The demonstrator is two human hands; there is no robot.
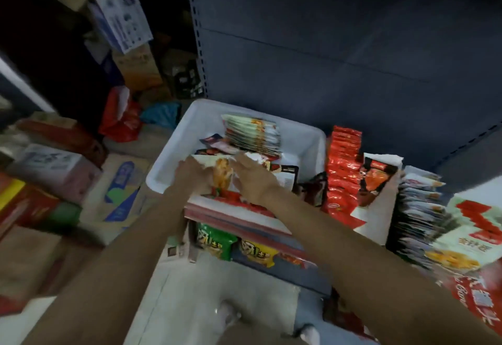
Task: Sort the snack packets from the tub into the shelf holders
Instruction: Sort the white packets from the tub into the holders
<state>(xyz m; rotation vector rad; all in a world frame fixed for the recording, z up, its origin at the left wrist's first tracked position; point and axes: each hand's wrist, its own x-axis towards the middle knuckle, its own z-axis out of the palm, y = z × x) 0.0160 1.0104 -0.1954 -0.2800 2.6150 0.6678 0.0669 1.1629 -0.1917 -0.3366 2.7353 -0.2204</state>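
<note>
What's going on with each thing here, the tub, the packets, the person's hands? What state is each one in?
white tub: open-topped, partly filled with packets.
orange-and-white packet: in the tub, held between both hands.
green-and-white stack: leaning on edge at the tub's far side.
red packets: standing in a row right of the tub.
left hand: on the packet's left edge; grip blurred.
right hand: on its right side; grip blurred.

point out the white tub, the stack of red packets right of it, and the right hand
white tub (173, 151): head view, bare left wall.
stack of red packets (342, 170): head view, middle of the stack.
right hand (254, 179): head view, back of the hand.
</note>
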